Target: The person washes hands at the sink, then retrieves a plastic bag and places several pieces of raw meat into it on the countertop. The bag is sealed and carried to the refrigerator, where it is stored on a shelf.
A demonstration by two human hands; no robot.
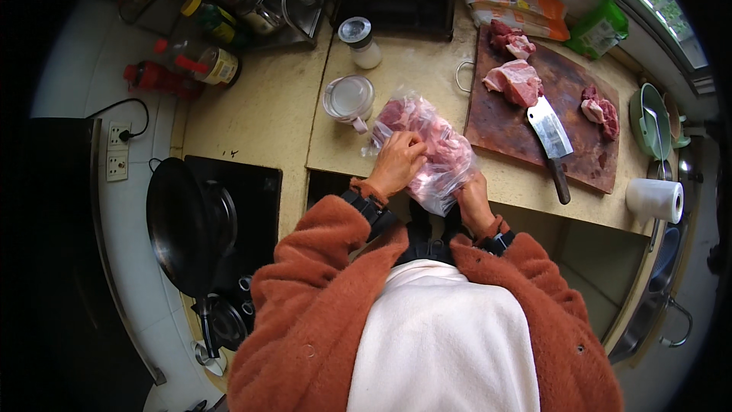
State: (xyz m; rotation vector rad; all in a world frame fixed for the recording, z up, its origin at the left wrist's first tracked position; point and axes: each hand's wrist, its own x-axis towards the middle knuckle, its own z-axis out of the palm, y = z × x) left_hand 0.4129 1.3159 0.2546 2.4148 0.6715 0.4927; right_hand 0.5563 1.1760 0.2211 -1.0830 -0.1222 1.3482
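A clear plastic bag of raw meat (443, 143) lies at the counter's front edge, its near end reaching over the edge. My left hand (398, 163) rests on the bag's left part with its fingers bent, pinching the film. At the bag's lower right corner my right hand (473, 200) is closed on the plastic. To the right, a wooden cutting board (492, 126) carries raw meat pieces (514, 83) and a cleaver (550, 129), whose dark handle sticks out past the board's near edge. Another piece of meat (600, 113) sits on the board's right side.
A lidded glass jar (349, 98) and a shaker jar (360, 43) stand left of the bag. A roll of plastic bags (655, 200) lies at the right, near a green basket (650, 120). A black wok (177, 229) is on the cooktop at left. Bottles (220, 66) stand behind it.
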